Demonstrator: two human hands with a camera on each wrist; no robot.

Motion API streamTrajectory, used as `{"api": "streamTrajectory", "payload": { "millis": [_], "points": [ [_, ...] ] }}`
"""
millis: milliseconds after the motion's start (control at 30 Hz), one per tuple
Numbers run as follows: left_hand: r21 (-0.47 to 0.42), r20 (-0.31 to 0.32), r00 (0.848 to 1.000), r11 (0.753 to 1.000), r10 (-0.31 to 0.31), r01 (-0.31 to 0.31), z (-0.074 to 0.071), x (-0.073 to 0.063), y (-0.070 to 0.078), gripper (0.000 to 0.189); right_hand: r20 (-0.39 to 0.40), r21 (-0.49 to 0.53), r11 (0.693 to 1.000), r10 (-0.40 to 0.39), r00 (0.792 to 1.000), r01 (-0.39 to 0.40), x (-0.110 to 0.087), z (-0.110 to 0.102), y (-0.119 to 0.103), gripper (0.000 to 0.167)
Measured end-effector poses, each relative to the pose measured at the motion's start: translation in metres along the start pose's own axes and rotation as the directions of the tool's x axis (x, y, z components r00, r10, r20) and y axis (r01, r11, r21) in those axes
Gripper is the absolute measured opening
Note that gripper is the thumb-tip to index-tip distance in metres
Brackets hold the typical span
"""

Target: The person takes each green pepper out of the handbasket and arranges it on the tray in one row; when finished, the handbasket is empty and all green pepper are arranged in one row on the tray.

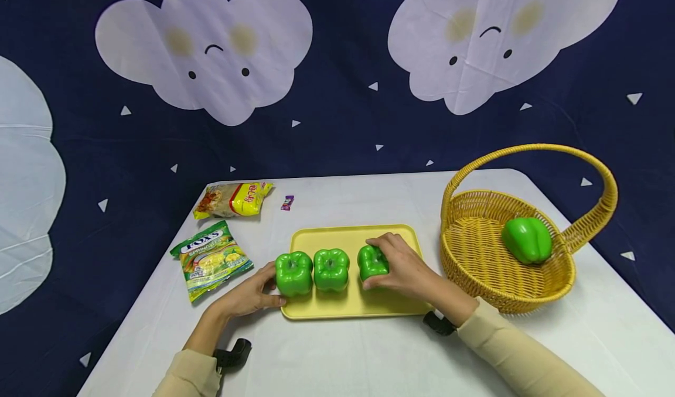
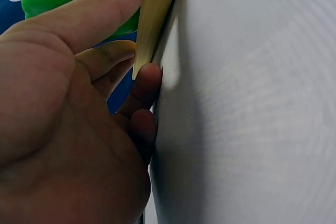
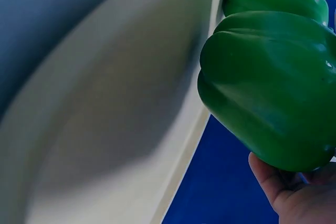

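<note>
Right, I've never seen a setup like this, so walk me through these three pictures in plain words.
There is no machine here, just a person working bare-handed, so each "grip" is simply a hand. The wide picture comes from a camera worn on the head; the two close ones come from black wrist cameras.

On the white tabletop sits a yellow tray. The right grip holds one green pepper at the tray, and two more peppers stand left of it. The left grip rests at the tray's left end; whether it pinches the tray is unclear.

The wicker basket on the right contains another pepper. On the left lie a Fox's bag, a yellow-ended packet and a small purple wrapper.
</note>
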State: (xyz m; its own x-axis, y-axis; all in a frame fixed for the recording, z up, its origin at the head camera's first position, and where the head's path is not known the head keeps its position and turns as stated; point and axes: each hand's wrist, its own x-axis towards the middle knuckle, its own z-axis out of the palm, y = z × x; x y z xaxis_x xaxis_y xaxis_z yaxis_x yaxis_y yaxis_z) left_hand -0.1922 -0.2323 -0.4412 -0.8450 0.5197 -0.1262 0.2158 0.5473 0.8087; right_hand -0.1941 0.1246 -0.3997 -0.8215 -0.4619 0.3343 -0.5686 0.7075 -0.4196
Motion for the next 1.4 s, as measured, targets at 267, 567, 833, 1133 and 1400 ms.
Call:
{"api": "streamTrajectory", "payload": {
  "millis": [267,567,833,1133,1400],
  "points": [
    [0.007,-0.003,1.0,1.0,0.0,0.0,0.0,0.0,0.0,0.072,0.025,0.014,1.0,0.007,1.0,-0.007,0.001,0.007,-0.002,0.083],
    [-0.011,-0.002,1.0,1.0,-0.004,0.004,0.0,0.0,-0.001,0.073,0.031,0.027,1.0,0.005,1.0,-0.006,0.003,0.01,-0.003,0.082],
    [-0.006,0.0,1.0,1.0,0.008,-0.008,0.0,0.0,-0.001,0.072,0.049,0.041,0.999,0.023,0.999,-0.025,0.003,0.009,-0.003,0.087],
    [0.017,-0.004,1.0,1.0,0.008,-0.008,0.0,0.0,-0.001,0.071,0.053,0.059,0.998,0.035,0.998,-0.038,-0.003,0.003,0.001,0.09],
    [0.012,-0.001,1.0,1.0,0.002,-0.002,0.0,0.0,-0.001,0.071,0.099,0.091,0.994,0.049,0.994,-0.058,-0.012,-0.004,0.009,0.091]
  ]
}}
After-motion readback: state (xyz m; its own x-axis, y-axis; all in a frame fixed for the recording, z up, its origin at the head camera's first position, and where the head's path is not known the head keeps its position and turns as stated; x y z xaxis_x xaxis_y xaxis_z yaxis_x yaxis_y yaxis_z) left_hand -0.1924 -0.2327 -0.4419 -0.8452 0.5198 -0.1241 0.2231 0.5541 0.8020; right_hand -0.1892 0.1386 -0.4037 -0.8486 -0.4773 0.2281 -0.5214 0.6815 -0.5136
